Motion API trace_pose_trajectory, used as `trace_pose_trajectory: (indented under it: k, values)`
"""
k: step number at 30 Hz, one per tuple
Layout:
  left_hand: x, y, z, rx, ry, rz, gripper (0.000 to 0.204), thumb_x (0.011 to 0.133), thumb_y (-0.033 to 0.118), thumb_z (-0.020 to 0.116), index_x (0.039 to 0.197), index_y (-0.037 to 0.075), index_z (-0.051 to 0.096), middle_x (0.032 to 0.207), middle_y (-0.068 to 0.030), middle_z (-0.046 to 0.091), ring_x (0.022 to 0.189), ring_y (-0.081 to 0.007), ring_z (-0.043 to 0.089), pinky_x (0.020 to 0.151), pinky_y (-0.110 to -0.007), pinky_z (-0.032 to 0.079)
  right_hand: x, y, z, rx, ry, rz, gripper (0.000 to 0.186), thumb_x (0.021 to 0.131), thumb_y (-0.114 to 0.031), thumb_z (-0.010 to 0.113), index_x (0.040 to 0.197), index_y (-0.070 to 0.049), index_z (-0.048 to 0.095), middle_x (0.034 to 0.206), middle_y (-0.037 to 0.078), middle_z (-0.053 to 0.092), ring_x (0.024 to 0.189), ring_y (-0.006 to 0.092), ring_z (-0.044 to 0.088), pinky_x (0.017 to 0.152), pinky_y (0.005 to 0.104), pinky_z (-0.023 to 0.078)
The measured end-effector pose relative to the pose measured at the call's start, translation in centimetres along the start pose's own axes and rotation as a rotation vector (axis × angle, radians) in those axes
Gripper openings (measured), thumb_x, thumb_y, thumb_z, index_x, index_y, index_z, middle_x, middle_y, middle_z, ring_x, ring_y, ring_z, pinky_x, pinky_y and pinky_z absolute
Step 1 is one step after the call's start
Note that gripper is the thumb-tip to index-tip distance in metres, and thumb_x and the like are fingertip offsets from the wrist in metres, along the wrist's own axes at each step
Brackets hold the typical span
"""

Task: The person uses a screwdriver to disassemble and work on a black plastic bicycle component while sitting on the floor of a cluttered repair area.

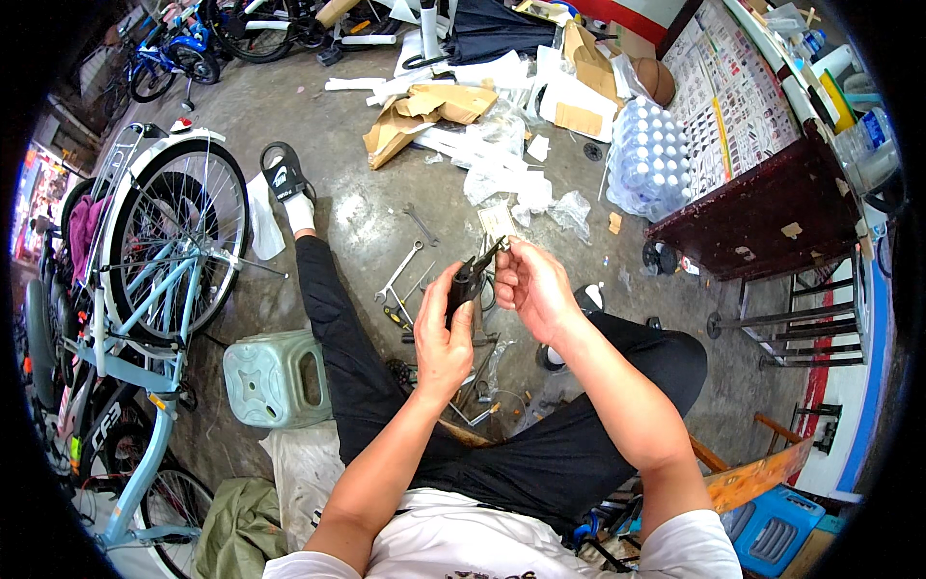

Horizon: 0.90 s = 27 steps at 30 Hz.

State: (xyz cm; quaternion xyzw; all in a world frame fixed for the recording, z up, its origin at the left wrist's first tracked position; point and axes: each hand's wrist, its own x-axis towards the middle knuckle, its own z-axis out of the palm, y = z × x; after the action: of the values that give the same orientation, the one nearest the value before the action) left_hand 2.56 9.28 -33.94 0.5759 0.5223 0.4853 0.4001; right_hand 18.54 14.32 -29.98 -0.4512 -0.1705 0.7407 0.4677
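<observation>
My left hand (444, 343) is wrapped round a dark, elongated part (465, 288) with a narrow black arm at its upper right; its exact kind is unclear. Thumb and forefinger of my right hand (536, 289) pinch together at the tip of that narrow arm, on something too small to make out. Both hands are raised over the floor between my legs. Below and left of them lie a combination wrench (397, 272), a smaller wrench (421, 226) and a yellow-and-black screwdriver (396, 317).
A light blue bicycle (154, 318) stands at left, beside a pale green plastic jug (253, 386). Cardboard (391, 133) and plastic wrap (502, 183) litter the floor ahead. Shrink-wrapped bottles (644, 159) stand against a dark red cabinet (772, 207) at right.
</observation>
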Motion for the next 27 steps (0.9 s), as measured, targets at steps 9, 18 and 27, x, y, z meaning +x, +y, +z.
trace_pose_trajectory:
  k: [9,18,27]
  values:
    - [0.2,0.2,0.6,0.019,0.02,0.05,0.047,0.094,-0.002,0.059,0.141,0.001,0.055,0.124,-0.0195,0.064,0.114,-0.0343,0.065,0.099,-0.04,0.049,0.5,0.9,-1.8,0.233,-0.24,0.084,0.036,0.106,-0.044,0.052,0.091,-0.012,0.054,0.065,-0.004,0.04,0.056,0.0136,0.044,0.054,0.0299,0.036]
    - [-0.3,-1.5,0.8,-0.123,0.064,-0.043,0.045,0.095,-0.002,0.059,0.139,0.001,0.055,0.123,-0.0184,0.066,0.112,-0.0319,0.066,0.098,-0.039,0.05,0.5,1.8,0.2,-0.322,0.062,-0.224,0.032,0.107,-0.038,0.051,0.09,-0.011,0.051,0.069,-0.001,0.045,0.058,0.0123,0.046,0.055,0.0295,0.039]
    - [-0.5,-1.7,0.4,-0.067,-0.014,-0.083,0.045,0.101,-0.004,0.054,0.146,-0.001,0.049,0.128,-0.0092,0.063,0.116,-0.0152,0.061,0.102,-0.029,0.046,0.6,1.7,-0.2,-0.256,0.058,-0.116,0.039,0.105,-0.041,0.054,0.086,-0.006,0.056,0.06,-0.001,0.044,0.051,0.0127,0.046,0.048,0.0305,0.036]
